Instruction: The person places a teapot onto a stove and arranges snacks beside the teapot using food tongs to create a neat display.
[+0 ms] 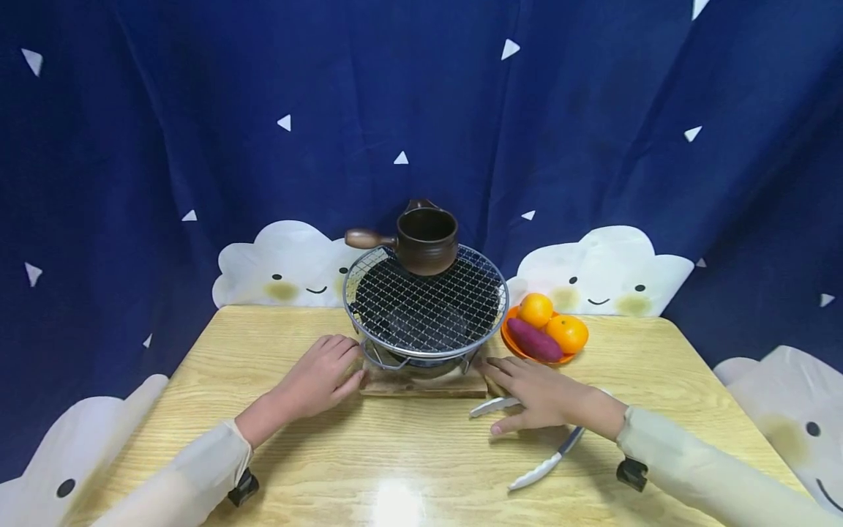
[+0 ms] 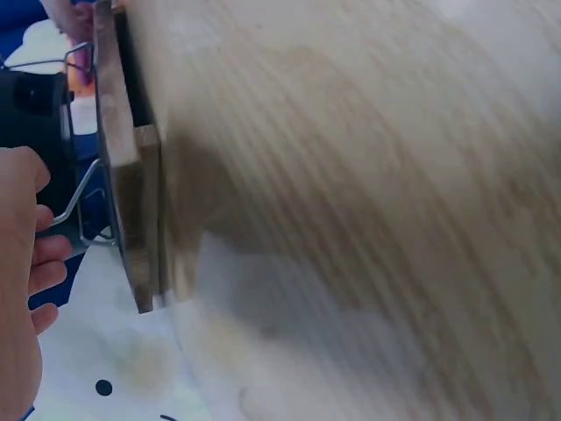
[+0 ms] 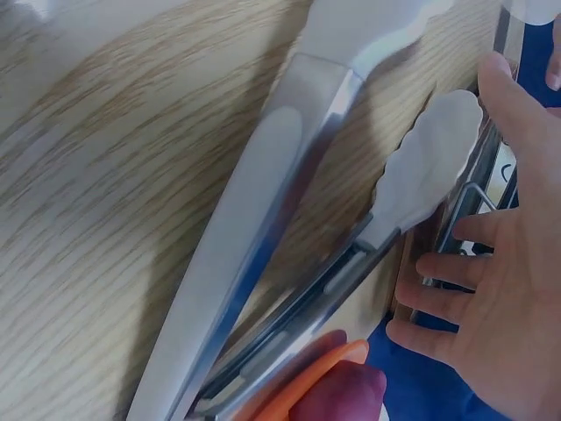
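A round wire-mesh grill stove (image 1: pixel 426 311) stands on a wooden board (image 1: pixel 424 384) at the table's middle. On the mesh, toward its back, sits a brown pot (image 1: pixel 426 245) with a wooden side handle. My left hand (image 1: pixel 324 373) is at the board's left end, fingers loosely bent; whether they touch the board I cannot tell. At the right end, my right hand (image 1: pixel 536 391) reaches with spread, fairly straight fingers (image 3: pixel 438 303) close to the board, holding nothing visible. Beneath that hand lie spread tongs (image 1: pixel 543 468) with white scalloped tips, partly hidden by it.
To the right of the stove, an orange plate (image 1: pixel 506 344) carries two oranges (image 1: pixel 566 334) and a purple sweet potato (image 1: pixel 533 339). The wooden table (image 1: pixel 342 476) ends at a dark blue curtain (image 1: pixel 421 88) with white triangles and cloud faces.
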A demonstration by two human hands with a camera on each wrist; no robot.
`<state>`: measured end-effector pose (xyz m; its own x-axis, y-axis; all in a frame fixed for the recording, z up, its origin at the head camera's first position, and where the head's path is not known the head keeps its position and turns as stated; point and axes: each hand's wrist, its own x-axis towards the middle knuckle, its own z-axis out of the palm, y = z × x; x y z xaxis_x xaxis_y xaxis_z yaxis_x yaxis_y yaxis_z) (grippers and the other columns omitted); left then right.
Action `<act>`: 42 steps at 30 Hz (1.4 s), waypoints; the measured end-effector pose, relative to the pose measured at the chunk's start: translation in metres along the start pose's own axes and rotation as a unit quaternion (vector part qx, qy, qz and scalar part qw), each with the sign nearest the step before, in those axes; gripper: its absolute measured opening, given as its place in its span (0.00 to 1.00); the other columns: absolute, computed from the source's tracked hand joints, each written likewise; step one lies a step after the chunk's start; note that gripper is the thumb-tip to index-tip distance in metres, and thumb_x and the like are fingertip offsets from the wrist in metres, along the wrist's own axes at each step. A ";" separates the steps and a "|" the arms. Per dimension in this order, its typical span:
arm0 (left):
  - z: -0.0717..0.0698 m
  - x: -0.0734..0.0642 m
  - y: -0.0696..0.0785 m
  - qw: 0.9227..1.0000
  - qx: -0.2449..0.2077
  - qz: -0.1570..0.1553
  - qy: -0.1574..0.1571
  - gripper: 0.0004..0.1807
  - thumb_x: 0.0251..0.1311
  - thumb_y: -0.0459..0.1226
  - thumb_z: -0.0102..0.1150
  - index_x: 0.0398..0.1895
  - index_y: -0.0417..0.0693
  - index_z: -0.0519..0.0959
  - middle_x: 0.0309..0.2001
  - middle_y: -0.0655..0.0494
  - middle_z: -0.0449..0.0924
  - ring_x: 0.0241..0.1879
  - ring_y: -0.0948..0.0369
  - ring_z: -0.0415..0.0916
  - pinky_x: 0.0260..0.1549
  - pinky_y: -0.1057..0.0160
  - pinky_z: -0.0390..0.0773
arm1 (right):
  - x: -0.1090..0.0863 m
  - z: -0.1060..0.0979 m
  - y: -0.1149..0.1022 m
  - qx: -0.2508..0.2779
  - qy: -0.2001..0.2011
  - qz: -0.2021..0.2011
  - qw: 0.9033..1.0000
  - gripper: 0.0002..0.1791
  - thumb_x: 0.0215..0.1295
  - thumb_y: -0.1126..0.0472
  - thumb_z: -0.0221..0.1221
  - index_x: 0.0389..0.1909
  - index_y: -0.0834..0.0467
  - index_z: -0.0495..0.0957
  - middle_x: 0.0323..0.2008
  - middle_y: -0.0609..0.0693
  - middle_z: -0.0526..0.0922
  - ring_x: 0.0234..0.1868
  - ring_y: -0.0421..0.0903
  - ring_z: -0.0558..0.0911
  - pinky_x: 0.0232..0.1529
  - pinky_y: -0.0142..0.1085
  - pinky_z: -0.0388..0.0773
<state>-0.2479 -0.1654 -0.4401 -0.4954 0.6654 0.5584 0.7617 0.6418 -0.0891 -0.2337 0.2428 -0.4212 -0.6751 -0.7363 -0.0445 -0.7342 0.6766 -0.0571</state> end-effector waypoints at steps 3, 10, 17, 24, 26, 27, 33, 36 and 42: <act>0.004 -0.002 0.002 1.000 -0.008 -0.004 -0.021 0.10 0.62 0.43 0.63 0.40 0.47 0.79 0.44 0.53 0.81 0.48 0.53 0.78 0.53 0.51 0.77 | -0.005 -0.005 0.000 0.007 -0.010 0.003 1.000 0.58 0.56 0.25 0.61 0.75 0.62 0.62 0.71 0.62 0.70 0.71 0.60 0.71 0.70 0.60 0.66; 0.010 -0.005 0.003 0.999 -0.014 -0.001 -0.044 0.19 0.60 0.47 0.65 0.49 0.44 0.81 0.49 0.51 0.82 0.53 0.53 0.78 0.58 0.50 0.76 | -0.018 -0.011 0.001 0.012 -0.013 0.002 1.000 0.60 0.53 0.24 0.62 0.76 0.62 0.62 0.70 0.64 0.70 0.70 0.64 0.71 0.68 0.63 0.67; 0.014 -0.006 0.004 0.997 -0.018 -0.002 -0.073 0.22 0.58 0.54 0.67 0.45 0.47 0.81 0.48 0.53 0.82 0.54 0.54 0.77 0.59 0.51 0.75 | -0.029 -0.014 0.001 0.005 -0.018 -0.011 1.000 0.62 0.49 0.22 0.63 0.75 0.62 0.62 0.70 0.65 0.71 0.69 0.66 0.72 0.67 0.62 0.69; 0.016 -0.005 0.005 0.995 -0.012 -0.009 -0.101 0.27 0.59 0.56 0.67 0.52 0.46 0.81 0.51 0.53 0.82 0.55 0.54 0.76 0.59 0.52 0.74 | -0.039 -0.016 0.001 -0.007 -0.013 -0.032 0.999 0.63 0.46 0.20 0.63 0.74 0.60 0.64 0.68 0.61 0.75 0.64 0.59 0.77 0.62 0.58 0.75; 0.017 -0.005 0.005 0.994 -0.008 -0.008 -0.109 0.28 0.59 0.56 0.66 0.53 0.46 0.81 0.51 0.53 0.82 0.56 0.54 0.76 0.60 0.51 0.74 | -0.040 -0.016 0.002 -0.008 -0.011 -0.039 0.999 0.64 0.45 0.20 0.64 0.74 0.60 0.65 0.67 0.60 0.75 0.63 0.57 0.77 0.61 0.57 0.75; 0.017 -0.004 0.006 0.994 -0.007 -0.008 -0.112 0.29 0.59 0.57 0.66 0.54 0.45 0.81 0.52 0.53 0.82 0.56 0.54 0.76 0.60 0.51 0.74 | -0.040 -0.016 0.003 -0.006 -0.011 -0.040 0.999 0.64 0.44 0.20 0.64 0.74 0.60 0.65 0.67 0.60 0.75 0.63 0.58 0.77 0.61 0.58 0.75; 0.019 -0.003 0.005 0.993 0.003 -0.003 -0.118 0.30 0.59 0.58 0.65 0.54 0.45 0.81 0.53 0.51 0.82 0.57 0.52 0.76 0.61 0.50 0.73 | -0.043 -0.022 0.005 0.005 -0.037 -0.023 0.999 0.71 0.33 0.18 0.66 0.75 0.59 0.63 0.69 0.61 0.73 0.65 0.60 0.75 0.64 0.61 0.71; 0.021 -0.002 0.003 0.994 0.008 0.004 -0.108 0.29 0.59 0.58 0.65 0.52 0.46 0.82 0.52 0.52 0.83 0.55 0.53 0.77 0.60 0.50 0.74 | -0.044 -0.024 0.004 0.001 -0.057 -0.012 0.998 0.75 0.25 0.20 0.71 0.76 0.58 0.62 0.69 0.60 0.73 0.66 0.60 0.74 0.65 0.60 0.71; 0.024 0.002 0.002 0.996 0.011 0.024 -0.081 0.24 0.58 0.55 0.67 0.47 0.47 0.82 0.47 0.53 0.84 0.52 0.53 0.78 0.57 0.52 0.75 | -0.042 -0.023 -0.001 -0.016 -0.082 -0.004 0.997 0.77 0.16 0.31 0.81 0.76 0.56 0.62 0.69 0.59 0.73 0.66 0.59 0.74 0.65 0.59 0.71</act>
<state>-0.2573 -0.1538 -0.4593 -0.5208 0.7474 0.4126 0.7778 0.6146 -0.1315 -0.2063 0.2733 -0.3959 -0.6496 -0.7317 -0.2067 -0.7437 0.6680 -0.0274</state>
